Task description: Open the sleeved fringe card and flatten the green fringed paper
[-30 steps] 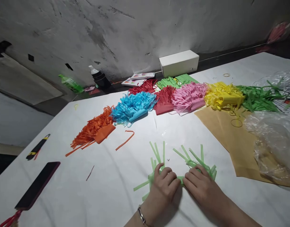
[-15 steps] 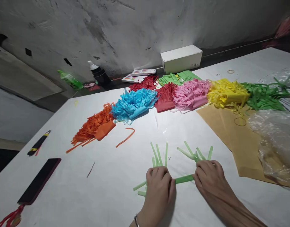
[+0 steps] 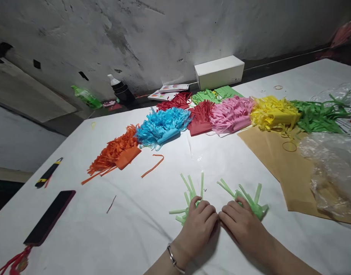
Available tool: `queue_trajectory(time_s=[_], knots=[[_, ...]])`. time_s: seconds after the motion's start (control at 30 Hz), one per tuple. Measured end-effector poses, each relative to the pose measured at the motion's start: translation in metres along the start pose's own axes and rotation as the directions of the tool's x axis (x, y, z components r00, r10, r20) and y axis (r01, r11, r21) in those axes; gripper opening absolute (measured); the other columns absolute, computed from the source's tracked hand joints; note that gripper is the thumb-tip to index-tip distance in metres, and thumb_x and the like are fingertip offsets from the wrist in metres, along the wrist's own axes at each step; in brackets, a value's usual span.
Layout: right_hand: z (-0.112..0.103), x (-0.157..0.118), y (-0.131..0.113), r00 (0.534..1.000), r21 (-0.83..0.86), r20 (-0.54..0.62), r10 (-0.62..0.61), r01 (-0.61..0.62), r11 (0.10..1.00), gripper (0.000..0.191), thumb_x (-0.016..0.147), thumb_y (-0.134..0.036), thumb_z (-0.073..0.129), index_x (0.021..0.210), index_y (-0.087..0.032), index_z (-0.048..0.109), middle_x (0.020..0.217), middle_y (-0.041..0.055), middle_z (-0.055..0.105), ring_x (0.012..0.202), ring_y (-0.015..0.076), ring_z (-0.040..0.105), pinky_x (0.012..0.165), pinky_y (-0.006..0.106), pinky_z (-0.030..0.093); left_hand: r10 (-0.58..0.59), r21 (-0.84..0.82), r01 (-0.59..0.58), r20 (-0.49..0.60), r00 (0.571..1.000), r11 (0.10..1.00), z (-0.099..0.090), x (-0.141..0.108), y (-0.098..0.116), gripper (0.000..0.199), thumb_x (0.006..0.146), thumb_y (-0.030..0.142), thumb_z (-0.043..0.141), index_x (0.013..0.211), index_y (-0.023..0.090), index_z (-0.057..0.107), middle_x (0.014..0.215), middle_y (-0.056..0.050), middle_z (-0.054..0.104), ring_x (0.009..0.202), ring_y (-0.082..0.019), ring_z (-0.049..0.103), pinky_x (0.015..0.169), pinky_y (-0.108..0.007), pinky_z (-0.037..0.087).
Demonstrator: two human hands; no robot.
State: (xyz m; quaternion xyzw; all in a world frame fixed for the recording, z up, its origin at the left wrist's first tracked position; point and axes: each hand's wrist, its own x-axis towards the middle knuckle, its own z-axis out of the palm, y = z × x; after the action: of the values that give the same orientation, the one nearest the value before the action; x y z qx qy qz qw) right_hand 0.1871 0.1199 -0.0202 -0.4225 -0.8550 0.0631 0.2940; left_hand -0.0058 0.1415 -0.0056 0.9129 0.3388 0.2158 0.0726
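Low over the white tabletop, my left hand (image 3: 200,223) is closed with its fingers curled round one end of a light green paper tassel (image 3: 189,187), whose narrow strips fan out past the fingertips. My right hand (image 3: 244,225) is closed too, and the tassel's other fringed end (image 3: 257,200) spreads out beyond its fingers. Between the two hands only a small gap shows at the thumbs. The tassel's middle is hidden by the fingers. A metal bracelet (image 3: 173,258) circles my left wrist.
Fringed paper bundles in orange (image 3: 129,158), blue (image 3: 168,134), red (image 3: 199,128), pink (image 3: 241,124), yellow (image 3: 284,118) and green (image 3: 318,122) line the back. A brown paper sheet (image 3: 267,156) and clear plastic (image 3: 332,160) lie right. A phone (image 3: 50,217) and a utility knife (image 3: 49,172) lie left.
My hands have come closer together, and the green band that stretched between them is now covered. The right-hand fringe has shifted slightly right and spread.
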Motion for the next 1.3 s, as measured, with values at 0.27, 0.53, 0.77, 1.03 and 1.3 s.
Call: queue_trajectory(time_s=[0.27,0.53,0.77,1.03,1.3], knots=[[-0.021,-0.022,0.011,1.0,0.023,-0.025,0.013,-0.012,1.0,0.036,0.097,0.003,0.033,0.09,-0.018,0.062,0.082,0.0021,0.06,0.083,0.0178,0.054,0.101,0.043,0.036,-0.033,-0.019,0.034,0.053,0.998,0.999,0.001,-0.008,-0.001,0.015,0.101,0.01,0.05,0.092,0.017,0.06,0.087,-0.002,0.067,0.082,-0.019,0.055,0.089,-0.043,0.038],[-0.018,-0.029,0.011,0.976,-0.181,-0.065,0.209,-0.217,0.959,0.027,0.096,-0.005,0.041,0.084,-0.021,0.06,0.084,0.0022,0.064,0.089,0.0204,0.062,0.105,0.048,0.034,-0.264,-0.114,0.274,0.091,0.96,0.955,-0.01,-0.002,0.009,0.017,0.096,0.008,0.049,0.086,0.018,0.057,0.091,-0.004,0.064,0.086,-0.022,0.054,0.086,-0.046,0.039],[-0.011,-0.023,0.007,0.975,-0.225,-0.111,0.194,-0.214,0.95,0.03,0.093,0.001,0.04,0.089,-0.019,0.061,0.089,0.0047,0.066,0.095,0.0223,0.061,0.112,0.053,0.028,-0.319,-0.002,0.321,0.087,0.944,0.947,-0.006,0.007,0.016,0.018,0.084,0.002,0.055,0.083,0.019,0.06,0.094,-0.005,0.064,0.088,-0.024,0.057,0.09,-0.052,0.041],[-0.014,-0.018,0.001,1.0,-0.161,0.029,-0.012,0.016,0.987,0.026,0.093,-0.003,0.043,0.094,-0.019,0.063,0.085,0.0032,0.062,0.09,0.0217,0.057,0.113,0.052,0.031,-0.027,0.035,0.023,0.122,0.992,0.999,0.002,0.003,0.011,0.022,0.09,0.0,0.058,0.08,0.019,0.062,0.084,-0.001,0.065,0.092,-0.023,0.06,0.113,-0.062,0.03],[-0.023,-0.007,0.006,0.988,-0.201,-0.098,-0.122,0.1,0.975,0.03,0.095,0.0,0.04,0.092,-0.014,0.066,0.078,0.0041,0.063,0.08,0.0203,0.057,0.1,0.046,0.04,-0.258,-0.372,0.356,0.288,0.922,0.858,-0.019,0.027,0.007,0.016,0.09,0.007,0.059,0.087,0.018,0.071,0.087,-0.003,0.073,0.08,-0.016,0.066,0.073,-0.027,0.054]])
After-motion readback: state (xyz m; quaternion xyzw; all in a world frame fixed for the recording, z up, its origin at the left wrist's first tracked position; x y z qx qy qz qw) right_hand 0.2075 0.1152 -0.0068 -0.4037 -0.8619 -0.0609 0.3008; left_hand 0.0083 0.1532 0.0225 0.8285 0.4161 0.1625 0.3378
